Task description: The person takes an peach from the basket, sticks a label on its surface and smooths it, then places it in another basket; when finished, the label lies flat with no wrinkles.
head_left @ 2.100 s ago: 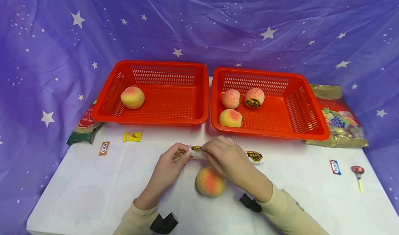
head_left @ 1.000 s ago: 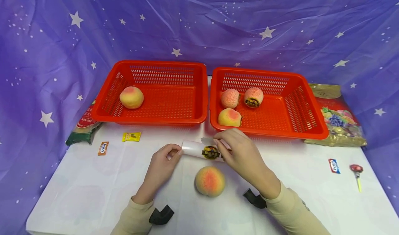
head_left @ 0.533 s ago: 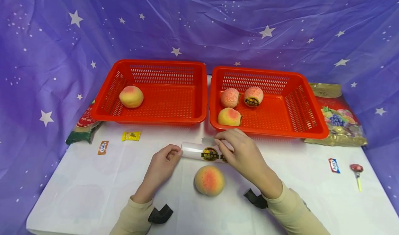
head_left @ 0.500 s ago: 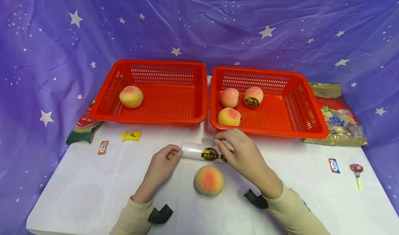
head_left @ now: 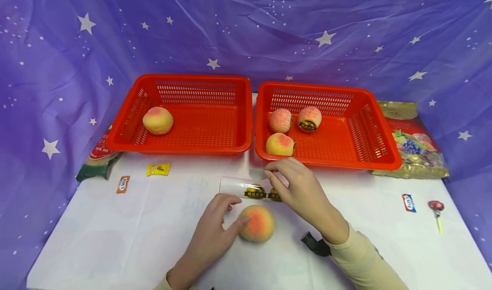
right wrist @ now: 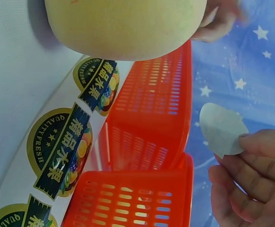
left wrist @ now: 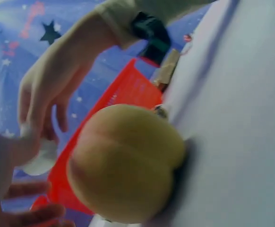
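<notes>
My right hand (head_left: 303,198) pinches an oval sticker (right wrist: 220,127) by its edge between thumb and fingertips, its pale back showing in the right wrist view. Below it lies a white strip of black-and-gold fruit stickers (head_left: 234,187), partly hidden by that hand in the head view. A yellow-and-pink peach (head_left: 258,225) sits on the table in front of the strip. My left hand (head_left: 215,226) is at the peach's left side, fingers spread and thumb overlapping its edge. Whether the thumb touches it I cannot tell.
Two red baskets stand behind: the left basket (head_left: 246,149) holds one peach (head_left: 158,120), the right basket (head_left: 326,164) several fruits. Small candies lie left (head_left: 158,169) and right (head_left: 409,203), beside a lollipop (head_left: 436,206). Bags flank the baskets, one a fruit-printed bag (head_left: 413,142).
My left hand has let go of the strip's left end and moved towards me to the peach. Earlier, my right hand drew the sticker rightward along the strip; lately it has stayed still.
</notes>
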Motion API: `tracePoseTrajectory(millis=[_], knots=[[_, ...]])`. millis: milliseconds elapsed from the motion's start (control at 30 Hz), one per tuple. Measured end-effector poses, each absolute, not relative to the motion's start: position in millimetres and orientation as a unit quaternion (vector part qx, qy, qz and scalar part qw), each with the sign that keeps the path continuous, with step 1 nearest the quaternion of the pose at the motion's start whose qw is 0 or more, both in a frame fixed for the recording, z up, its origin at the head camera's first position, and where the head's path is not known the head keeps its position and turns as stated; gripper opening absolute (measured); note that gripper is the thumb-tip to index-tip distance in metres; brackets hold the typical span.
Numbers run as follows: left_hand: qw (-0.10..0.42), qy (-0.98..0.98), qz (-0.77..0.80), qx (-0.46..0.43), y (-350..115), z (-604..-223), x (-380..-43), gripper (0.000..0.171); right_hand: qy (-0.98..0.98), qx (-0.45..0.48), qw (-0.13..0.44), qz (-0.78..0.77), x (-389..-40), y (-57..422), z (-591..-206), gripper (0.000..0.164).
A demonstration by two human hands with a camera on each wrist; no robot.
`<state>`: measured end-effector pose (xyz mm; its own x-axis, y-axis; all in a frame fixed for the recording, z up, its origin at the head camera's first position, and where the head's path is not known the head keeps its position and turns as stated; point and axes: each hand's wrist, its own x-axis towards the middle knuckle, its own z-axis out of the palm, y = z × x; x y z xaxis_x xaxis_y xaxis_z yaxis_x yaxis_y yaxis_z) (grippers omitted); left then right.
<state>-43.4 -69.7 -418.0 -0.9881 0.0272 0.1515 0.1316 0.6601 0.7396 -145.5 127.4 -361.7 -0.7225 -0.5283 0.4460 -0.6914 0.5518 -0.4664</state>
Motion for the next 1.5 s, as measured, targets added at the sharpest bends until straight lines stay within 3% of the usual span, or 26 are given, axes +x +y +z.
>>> tracePoseTrajectory(millis=[233, 567, 900, 1000, 1233, 1333, 1500], knots=[[0.088, -0.908, -0.372, -0.174, -60, -432, -31, 0.064, -0.874, 0.348, 0.124, 0.315, -146, 127, -363, 0.01], [0.122, -0.911, -0.348, -0.187, -52, -444, -33, 0.081, -0.876, 0.347, 0.129, 0.31, -146, 128, -365, 0.011], [0.131, -0.903, -0.371, -0.171, -49, -451, -37, 0.078, -0.874, 0.346, 0.131, 0.314, -144, 128, -364, 0.011], [0.092, -0.888, -0.43, -0.133, -50, -448, -38, 0.075, -0.875, 0.342, 0.137, 0.314, -144, 130, -361, 0.011], [-0.07, -0.731, -0.676, -0.062, -57, -430, -44, 0.061, -0.868, 0.334, 0.159, 0.33, -143, 133, -354, 0.011], [-0.103, -0.668, -0.736, -0.05, -58, -423, -49, 0.056, -0.854, 0.347, 0.182, 0.342, -141, 133, -351, 0.013], [-0.115, -0.643, -0.757, -0.014, -57, -416, -54, 0.051, -0.828, 0.373, 0.236, 0.347, -133, 129, -346, 0.017]])
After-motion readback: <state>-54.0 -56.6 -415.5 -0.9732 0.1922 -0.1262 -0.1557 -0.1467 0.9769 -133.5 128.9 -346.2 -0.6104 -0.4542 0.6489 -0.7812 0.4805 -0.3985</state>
